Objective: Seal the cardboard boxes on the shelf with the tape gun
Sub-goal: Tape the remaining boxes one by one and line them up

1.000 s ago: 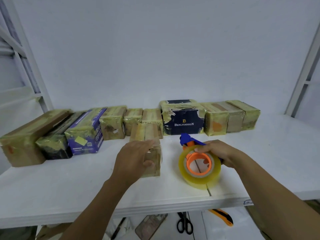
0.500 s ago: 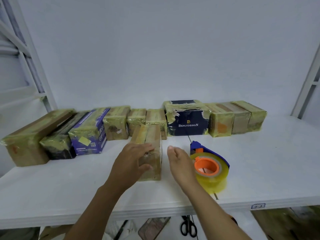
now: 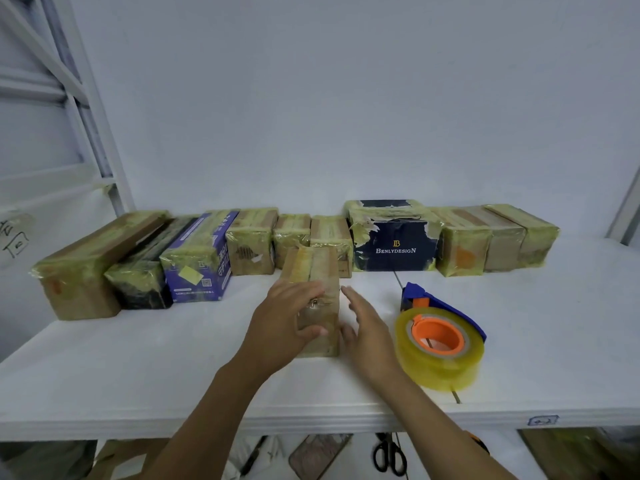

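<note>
A narrow taped cardboard box [image 3: 320,271] stands lengthwise at the middle of the white shelf [image 3: 138,358]. My left hand [image 3: 280,327] grips its near end, fingers over the top and thumb on the front face. My right hand [image 3: 367,327] lies with straight fingers against the box's right side. The blue tape gun [image 3: 440,337], carrying an orange-cored roll of yellowish tape, rests flat on the shelf to the right of my right hand, with no hand on it.
A row of several taped boxes lines the back wall, among them a purple box [image 3: 201,265] and a dark blue Benlydesign box [image 3: 394,244]. White shelf posts stand at the far left and right. Scissors [image 3: 389,455] lie on a lower level below the shelf edge.
My right hand let go of the tape gun, which now lies on the shelf, and moved left to the side of the narrow box. My left hand stayed on the box.
</note>
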